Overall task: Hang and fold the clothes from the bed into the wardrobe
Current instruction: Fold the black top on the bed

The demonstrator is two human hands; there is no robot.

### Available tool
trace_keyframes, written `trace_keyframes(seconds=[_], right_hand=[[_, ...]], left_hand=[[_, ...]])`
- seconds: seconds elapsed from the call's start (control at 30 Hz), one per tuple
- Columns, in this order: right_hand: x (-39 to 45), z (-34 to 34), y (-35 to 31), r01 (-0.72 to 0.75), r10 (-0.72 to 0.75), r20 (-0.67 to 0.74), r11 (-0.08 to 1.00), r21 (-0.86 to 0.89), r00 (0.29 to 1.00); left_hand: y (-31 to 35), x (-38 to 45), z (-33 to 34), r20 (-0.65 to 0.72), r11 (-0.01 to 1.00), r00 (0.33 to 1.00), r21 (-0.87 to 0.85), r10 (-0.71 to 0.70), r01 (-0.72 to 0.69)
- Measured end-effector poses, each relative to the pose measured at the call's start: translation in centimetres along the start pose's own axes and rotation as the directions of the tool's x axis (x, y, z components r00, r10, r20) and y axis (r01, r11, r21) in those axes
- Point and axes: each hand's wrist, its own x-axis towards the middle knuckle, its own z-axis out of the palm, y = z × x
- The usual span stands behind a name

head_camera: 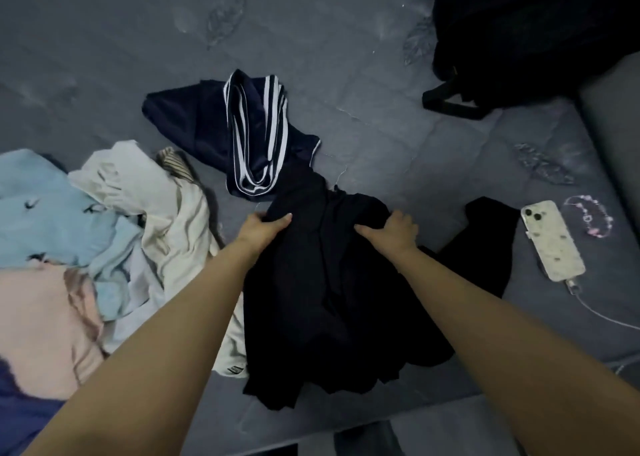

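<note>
Our left hand and right hand each clamp the black garment on the bed, beside the phone.

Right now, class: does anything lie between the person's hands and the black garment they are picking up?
Nothing visible does. The left hand and right hand already grip the black garment directly. The striped navy garment lies beyond it, apart from the hands.
</note>
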Motion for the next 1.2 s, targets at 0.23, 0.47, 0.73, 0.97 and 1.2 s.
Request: trace_keyframes(seconds=[0.23,0.47,0.73,0.97,1.2], right_hand=[[-2.4,-2.6,1.0,-0.291,-0.032,0.446,0.714,0.636,0.895],[-12.4,-15.6,-1.5,-0.135,-0.241,0.325,0.575,0.807,0.915],[-28.4,-29.1,-7.7,0.22,-0.348,0.052,0.693,0.687,0.936],[-42.5,-38.6,-10.7,0.435,-0.433,-0.092,0.901,0.003,0.897],[-46.1,-40.3,-10.4,0.551,-0.51,-0.219,0.713,0.433,0.832]], left_hand=[[2.3,-2.6,-2.3,0.209,0.954,0.978,-0.296,0.028,0.036],[13.5,-12.5,-10.0,0.315,0.883,0.904,-0.452,0.29,-0.125],[28.5,-26.9,-13.7,0.388,0.827,0.731,-0.282,0.562,-0.486],[36.5,-38.3,-17.7,0.52,0.7,0.519,-0.24,0.678,-0.673],[39.8,-41.9,-18.3,0.706,0.766,0.429,-0.252,0.564,-0.592]])
